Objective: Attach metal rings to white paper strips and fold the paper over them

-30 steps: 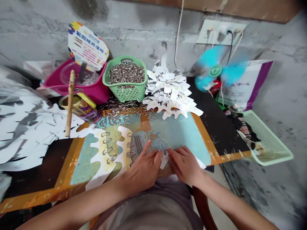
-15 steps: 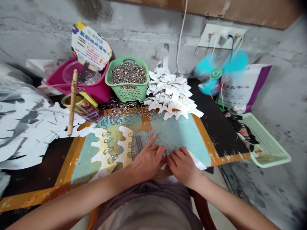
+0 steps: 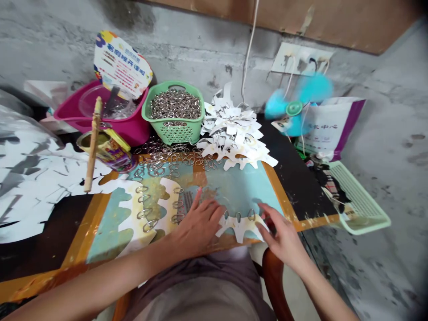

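Observation:
A small white paper cutout with three metal rings clipped along its top edge lies on the teal and orange mat at the table's near edge. My right hand pinches the cutout's right end between thumb and fingers. My left hand rests on the mat beside the cutout's left end, fingers loosely spread, index finger stretched forward, holding nothing. A larger white cutout with several rings lies just left of my left hand.
A green basket of metal rings stands at the back, loose rings scattered before it. A pile of white cutouts lies to its right. Pink basin, can with stick, spinning blue fan, pale green tray.
My hands were close together, working at one ring on the cutout. They have parted: the right hand has moved right with the cutout's end, and the whole cutout now shows.

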A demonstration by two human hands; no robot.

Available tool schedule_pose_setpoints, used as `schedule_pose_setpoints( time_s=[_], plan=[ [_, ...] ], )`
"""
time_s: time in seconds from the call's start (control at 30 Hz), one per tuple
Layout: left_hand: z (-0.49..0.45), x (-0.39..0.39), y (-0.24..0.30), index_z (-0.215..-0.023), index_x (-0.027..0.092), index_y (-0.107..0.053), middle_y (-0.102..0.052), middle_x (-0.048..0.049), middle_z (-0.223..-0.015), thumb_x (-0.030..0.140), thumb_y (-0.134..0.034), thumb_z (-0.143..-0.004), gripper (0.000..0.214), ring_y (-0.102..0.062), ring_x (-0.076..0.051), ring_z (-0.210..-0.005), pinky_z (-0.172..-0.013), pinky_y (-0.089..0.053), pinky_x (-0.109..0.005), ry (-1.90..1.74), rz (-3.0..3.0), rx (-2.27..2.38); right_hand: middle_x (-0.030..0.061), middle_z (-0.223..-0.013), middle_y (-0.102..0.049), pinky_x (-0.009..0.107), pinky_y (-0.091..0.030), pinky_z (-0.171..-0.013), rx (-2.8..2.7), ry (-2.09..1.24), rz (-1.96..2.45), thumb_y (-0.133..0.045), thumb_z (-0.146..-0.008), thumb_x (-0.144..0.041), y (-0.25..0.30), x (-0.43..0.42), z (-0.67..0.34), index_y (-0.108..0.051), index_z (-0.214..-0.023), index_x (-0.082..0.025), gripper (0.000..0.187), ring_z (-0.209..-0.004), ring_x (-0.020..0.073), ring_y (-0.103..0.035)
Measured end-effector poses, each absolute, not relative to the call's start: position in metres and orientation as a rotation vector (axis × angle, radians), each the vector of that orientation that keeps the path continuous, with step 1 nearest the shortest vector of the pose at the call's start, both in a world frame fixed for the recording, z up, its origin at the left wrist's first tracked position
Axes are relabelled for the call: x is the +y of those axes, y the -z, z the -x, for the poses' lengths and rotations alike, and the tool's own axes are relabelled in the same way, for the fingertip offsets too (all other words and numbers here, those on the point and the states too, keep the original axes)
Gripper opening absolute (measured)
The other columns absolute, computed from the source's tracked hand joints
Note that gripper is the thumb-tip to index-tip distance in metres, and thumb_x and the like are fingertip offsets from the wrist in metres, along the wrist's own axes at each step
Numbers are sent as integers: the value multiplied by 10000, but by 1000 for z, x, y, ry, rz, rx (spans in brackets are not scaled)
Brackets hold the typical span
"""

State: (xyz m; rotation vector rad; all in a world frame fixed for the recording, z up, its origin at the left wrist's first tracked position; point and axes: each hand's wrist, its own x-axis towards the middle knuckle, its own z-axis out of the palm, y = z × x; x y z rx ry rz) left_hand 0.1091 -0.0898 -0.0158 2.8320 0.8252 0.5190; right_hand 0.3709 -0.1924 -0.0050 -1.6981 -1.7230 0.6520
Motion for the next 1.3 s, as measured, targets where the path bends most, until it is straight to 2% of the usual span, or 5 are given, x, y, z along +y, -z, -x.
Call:
schedule_pose_setpoints(
  time_s=[0.1, 0.2, 0.5, 0.8, 1.3],
  plan=[
    [-107, -91, -1, -1134, 173, -574, -644, -98, -1077, 52, -477, -883, 295, -589, -272, -1032, -1099, -309, -674, -566, -2798, 877, 62, -985, -583, 249, -458, -507, -1534, -796, 1658, -585, -928, -292, 6, -193, -358, -552, -1306, -275, 380, -642, 143, -554],
    [-108, -120, -22, -1012, 172, -608, -644, -92, -961, 103, -481, -899, 183, -588, -236, -880, -862, -524, -437, -670, -2606, 800, 38, -950, -565, 246, -442, -523, -1165, -1035, 1560, -664, -880, -350, 7, -190, -349, -574, -1207, -253, 353, -590, 116, -524],
    [-124, -181, -21, -748, 187, -668, -613, -3, -616, 391, -500, -964, 342, -529, -128, -541, -502, -400, -219, -417, -1641, 804, 22, -997, -575, 219, -472, -637, -695, -1114, 1324, -744, -827, -350, 14, -205, -313, -630, -1077, -256, 290, -761, 132, -560],
    [-155, -163, -1, -850, 150, -690, -652, -18, -762, 403, -771, -779, 275, -567, -143, -696, -650, -474, -235, -969, -834, 938, 46, -1107, -607, 263, -529, -750, -862, -1196, 1068, -726, -855, -325, 6, -200, -292, -557, -1249, -290, 431, -906, 170, -639],
    [-140, -139, -3, -794, 143, -649, -627, 0, -713, 354, -797, -745, 262, -550, -104, -653, -599, -447, -183, -1122, -880, 986, 36, -932, -688, 263, -540, -768, -1361, -713, 1349, -653, -908, -229, -23, -163, -301, -638, -998, -234, 91, -816, 152, -660]
  ],
)
